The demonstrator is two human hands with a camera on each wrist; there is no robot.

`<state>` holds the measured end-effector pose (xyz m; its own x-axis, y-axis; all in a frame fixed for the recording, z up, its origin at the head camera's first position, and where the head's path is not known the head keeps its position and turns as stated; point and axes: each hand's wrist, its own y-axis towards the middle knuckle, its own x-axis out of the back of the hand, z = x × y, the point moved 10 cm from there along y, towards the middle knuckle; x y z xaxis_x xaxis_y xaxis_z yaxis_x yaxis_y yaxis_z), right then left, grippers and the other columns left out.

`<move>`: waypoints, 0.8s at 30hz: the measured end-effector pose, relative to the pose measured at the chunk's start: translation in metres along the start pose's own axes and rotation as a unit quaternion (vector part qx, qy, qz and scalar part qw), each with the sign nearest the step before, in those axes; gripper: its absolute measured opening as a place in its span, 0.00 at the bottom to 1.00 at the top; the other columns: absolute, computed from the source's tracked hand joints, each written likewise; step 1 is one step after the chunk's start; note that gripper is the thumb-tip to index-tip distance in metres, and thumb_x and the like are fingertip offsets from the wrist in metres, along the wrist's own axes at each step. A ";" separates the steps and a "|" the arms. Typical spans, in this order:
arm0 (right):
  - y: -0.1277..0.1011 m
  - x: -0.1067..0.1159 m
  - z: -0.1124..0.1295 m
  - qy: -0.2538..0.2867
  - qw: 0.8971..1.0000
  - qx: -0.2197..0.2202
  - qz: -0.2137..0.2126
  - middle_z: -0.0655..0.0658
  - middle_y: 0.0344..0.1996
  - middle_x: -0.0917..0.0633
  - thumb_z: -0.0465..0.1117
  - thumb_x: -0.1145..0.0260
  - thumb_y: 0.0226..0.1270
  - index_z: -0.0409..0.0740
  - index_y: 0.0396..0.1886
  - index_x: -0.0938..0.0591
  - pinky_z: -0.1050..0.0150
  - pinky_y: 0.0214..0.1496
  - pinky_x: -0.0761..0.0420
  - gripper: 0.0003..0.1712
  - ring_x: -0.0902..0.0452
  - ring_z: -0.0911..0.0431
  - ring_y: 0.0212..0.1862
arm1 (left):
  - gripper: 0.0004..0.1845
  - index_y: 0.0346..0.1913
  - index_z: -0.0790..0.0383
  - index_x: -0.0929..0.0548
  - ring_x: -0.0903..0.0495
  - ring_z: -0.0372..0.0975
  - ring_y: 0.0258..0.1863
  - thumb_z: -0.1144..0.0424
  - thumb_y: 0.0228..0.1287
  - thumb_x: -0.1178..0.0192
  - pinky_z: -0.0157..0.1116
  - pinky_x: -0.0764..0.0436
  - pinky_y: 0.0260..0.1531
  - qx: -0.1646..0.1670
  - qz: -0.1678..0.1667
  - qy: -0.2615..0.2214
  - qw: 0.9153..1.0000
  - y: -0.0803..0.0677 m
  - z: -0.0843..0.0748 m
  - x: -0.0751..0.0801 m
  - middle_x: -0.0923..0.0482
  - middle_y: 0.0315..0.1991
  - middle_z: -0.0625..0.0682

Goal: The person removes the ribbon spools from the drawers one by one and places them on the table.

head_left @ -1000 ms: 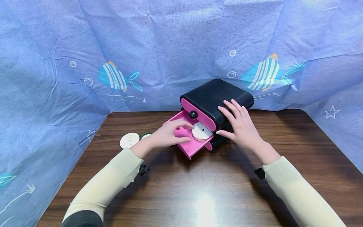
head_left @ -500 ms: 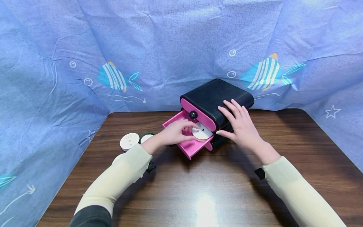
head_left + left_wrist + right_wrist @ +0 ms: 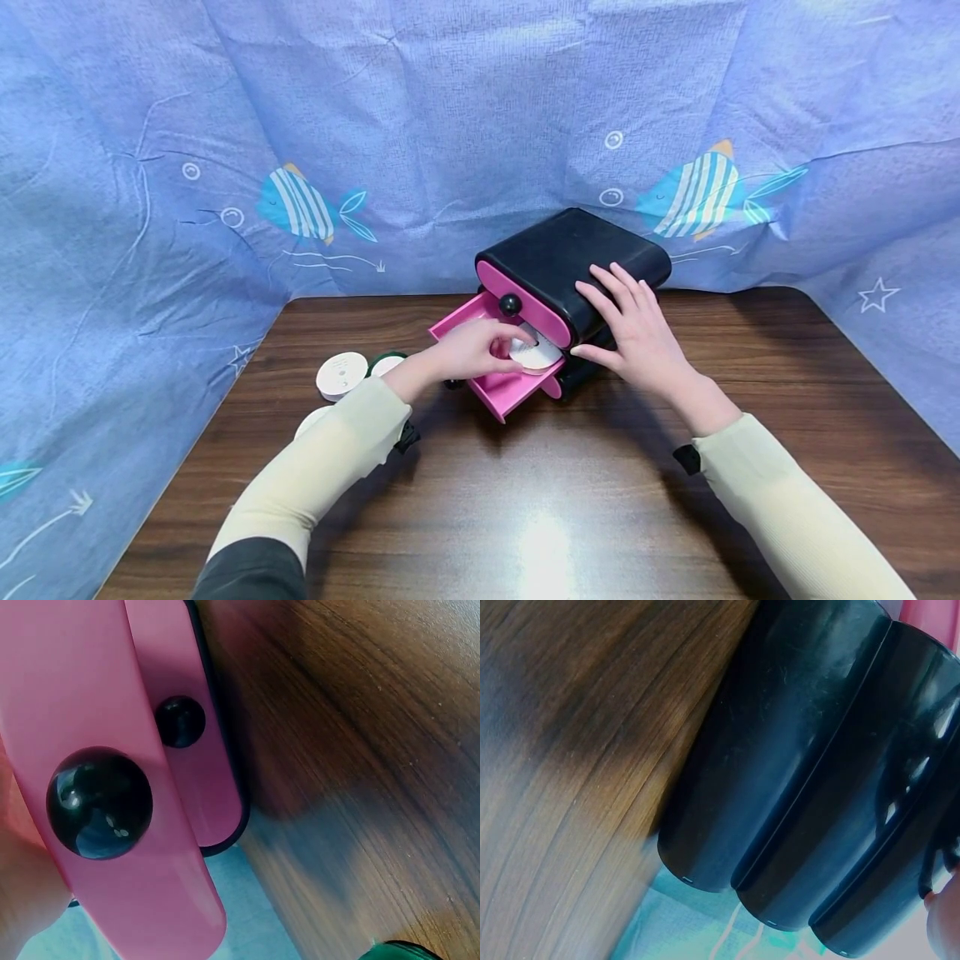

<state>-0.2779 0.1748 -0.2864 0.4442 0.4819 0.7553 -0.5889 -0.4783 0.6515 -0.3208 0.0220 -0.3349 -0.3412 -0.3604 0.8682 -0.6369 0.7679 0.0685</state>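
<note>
In the head view a small black cabinet (image 3: 573, 267) with pink drawer fronts stands at an angle on the table. Its middle pink drawer (image 3: 498, 392) is pulled out, and a white disc-shaped spool (image 3: 542, 357) with a centre hole lies inside at the right end. My left hand (image 3: 476, 348) reaches into this drawer, its thumb and fingertips curled at the spool's left edge. On the cabinet's top and right side rests my right hand (image 3: 637, 333), fingers spread. A black knob (image 3: 99, 802) on the drawer front fills much of the left wrist view.
Left of the cabinet lie a white spool (image 3: 342, 375), a green-rimmed spool (image 3: 387, 364) and another white disc (image 3: 311, 421), partly under the left sleeve. A blue fish-patterned cloth (image 3: 450, 125) hangs behind the wooden table (image 3: 465, 508).
My left hand has moved right and deeper into the drawer, its fingers coming over the spool's edge. The right hand and cabinet have stayed where they were.
</note>
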 end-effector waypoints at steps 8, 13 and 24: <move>0.000 0.001 0.000 -0.001 1.000 0.001 -0.002 0.40 0.72 0.40 0.77 0.54 0.63 0.48 0.71 0.36 0.37 0.68 0.51 0.49 0.53 0.41 0.74 | 0.19 0.53 0.53 0.17 0.30 0.37 0.26 0.56 0.60 0.31 0.30 0.33 0.28 0.003 0.009 -0.005 1.000 0.001 0.000 -0.001 0.29 0.24 0.46; 0.000 0.001 0.001 -0.003 1.000 -0.002 0.002 0.40 0.72 0.40 0.77 0.54 0.62 0.48 0.72 0.36 0.37 0.69 0.51 0.49 0.54 0.41 0.74 | 0.18 0.52 0.55 0.16 0.31 0.35 0.25 0.58 0.58 0.30 0.30 0.33 0.28 -0.002 0.014 -0.010 1.000 -0.003 0.000 0.001 0.29 0.23 0.45; 0.000 0.000 0.000 -0.003 1.000 -0.002 0.004 0.40 0.72 0.41 0.77 0.54 0.62 0.49 0.72 0.36 0.37 0.68 0.51 0.49 0.54 0.41 0.74 | 0.16 0.47 0.58 0.14 0.30 0.35 0.26 0.62 0.55 0.27 0.31 0.29 0.29 -0.034 0.031 -0.062 0.997 -0.021 0.005 0.006 0.27 0.25 0.45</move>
<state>-0.2781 0.1752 -0.2864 0.4431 0.4739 0.7610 -0.5954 -0.4790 0.6450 -0.3134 0.0012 -0.3334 -0.4642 -0.3713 0.8042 -0.5655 0.8230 0.0535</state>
